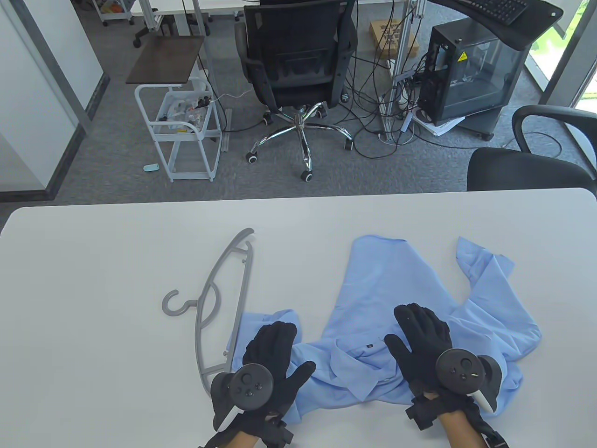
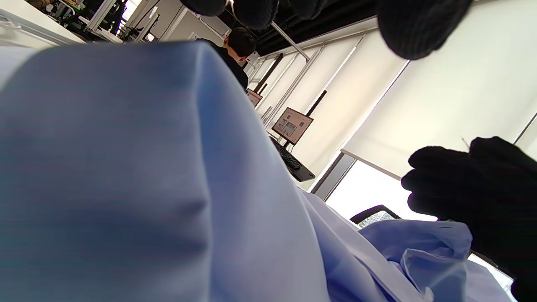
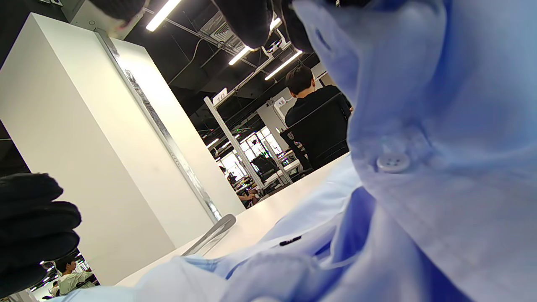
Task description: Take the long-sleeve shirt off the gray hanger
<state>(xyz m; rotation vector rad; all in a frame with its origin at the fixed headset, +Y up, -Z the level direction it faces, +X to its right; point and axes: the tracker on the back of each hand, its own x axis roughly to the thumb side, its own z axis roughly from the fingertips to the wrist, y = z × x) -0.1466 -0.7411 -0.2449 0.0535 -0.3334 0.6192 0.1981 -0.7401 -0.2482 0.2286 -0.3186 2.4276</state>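
The gray hanger [image 1: 223, 289] lies flat on the white table [image 1: 93, 261], left of centre, bare of cloth, hook pointing left. Its lower end lies by the shirt's sleeve and my left hand. The light-blue long-sleeve shirt [image 1: 419, 289] lies crumpled on the table to its right. My left hand [image 1: 280, 347] rests flat, fingers spread, on the sleeve. My right hand [image 1: 417, 333] rests flat on the shirt's body near the collar. In the left wrist view the shirt [image 2: 126, 167] fills the frame. In the right wrist view I see the shirt [image 3: 419, 201] and the hanger [image 3: 209, 235].
A black chair [image 1: 527, 168] stands at the table's far right edge. Beyond the table are an office chair [image 1: 298, 60], a white cart [image 1: 182, 126] and a computer case [image 1: 471, 74] on the floor.
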